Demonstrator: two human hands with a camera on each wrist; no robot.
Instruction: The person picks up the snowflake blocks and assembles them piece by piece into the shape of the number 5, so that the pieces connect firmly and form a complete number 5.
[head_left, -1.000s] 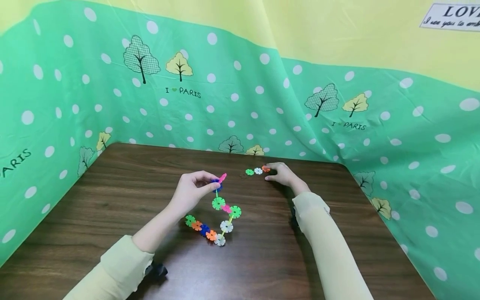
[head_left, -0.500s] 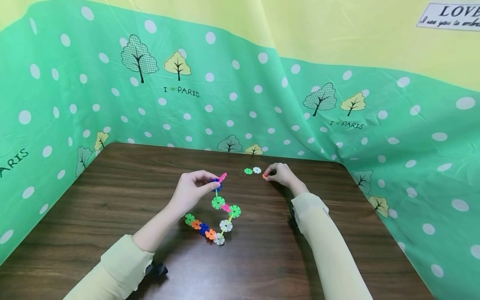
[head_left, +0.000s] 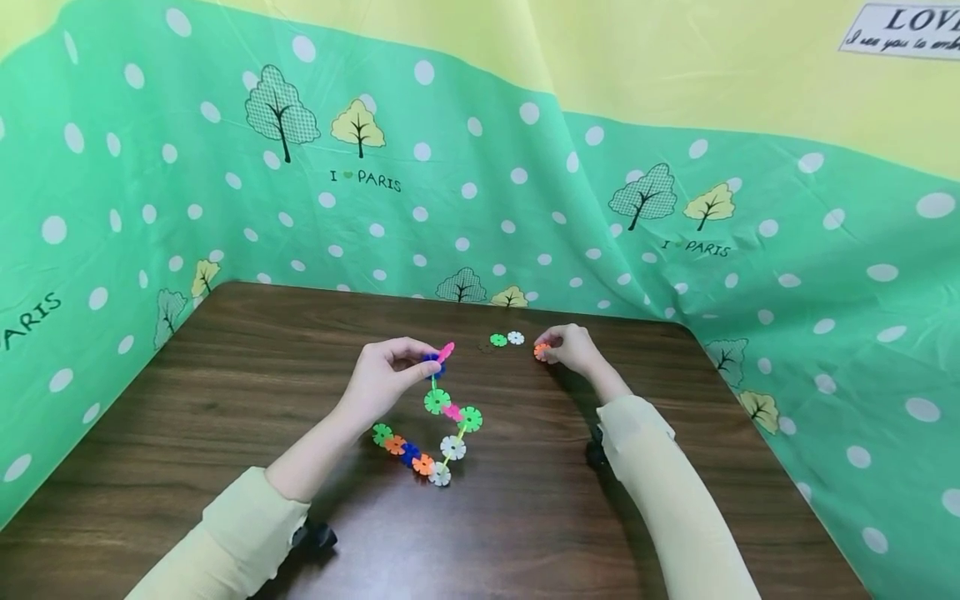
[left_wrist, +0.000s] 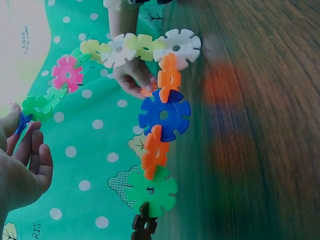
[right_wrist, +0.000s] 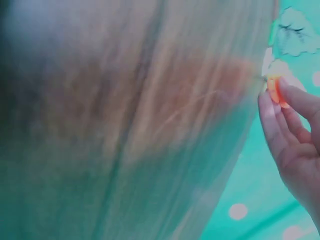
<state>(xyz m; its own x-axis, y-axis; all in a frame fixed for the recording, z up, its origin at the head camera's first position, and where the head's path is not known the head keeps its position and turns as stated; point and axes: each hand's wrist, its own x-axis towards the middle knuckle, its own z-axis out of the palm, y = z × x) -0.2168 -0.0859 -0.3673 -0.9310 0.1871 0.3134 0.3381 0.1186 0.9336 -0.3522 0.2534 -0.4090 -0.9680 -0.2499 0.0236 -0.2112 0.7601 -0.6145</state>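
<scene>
My left hand (head_left: 381,382) pinches a blue snowflake disc (head_left: 434,367) between thumb and fingers. Against it a pink disc (head_left: 447,351) sticks up at the chain's top end. Below hangs the linked chain of notched plastic discs, in green (head_left: 437,402), white (head_left: 453,447), orange and other colours, bending back to the left. In the left wrist view a dark brown disc (left_wrist: 144,225) ends the chain. To the right, my right hand (head_left: 576,350) pinches a loose orange disc (head_left: 540,352) low at the table's far side; the right wrist view shows the orange disc (right_wrist: 276,91) between thumb and fingertips.
Near the far edge of the dark wood table (head_left: 225,400) lie a loose green disc (head_left: 498,340) and a white disc (head_left: 516,337), left of my right hand. A faint dark disc lies beside them. A green and yellow curtain (head_left: 480,192) surrounds the table's back and sides.
My right hand has drawn the orange disc away from the white one, toward me and slightly right, and now pinches it. My left hand and the chain have stayed nearly still.
</scene>
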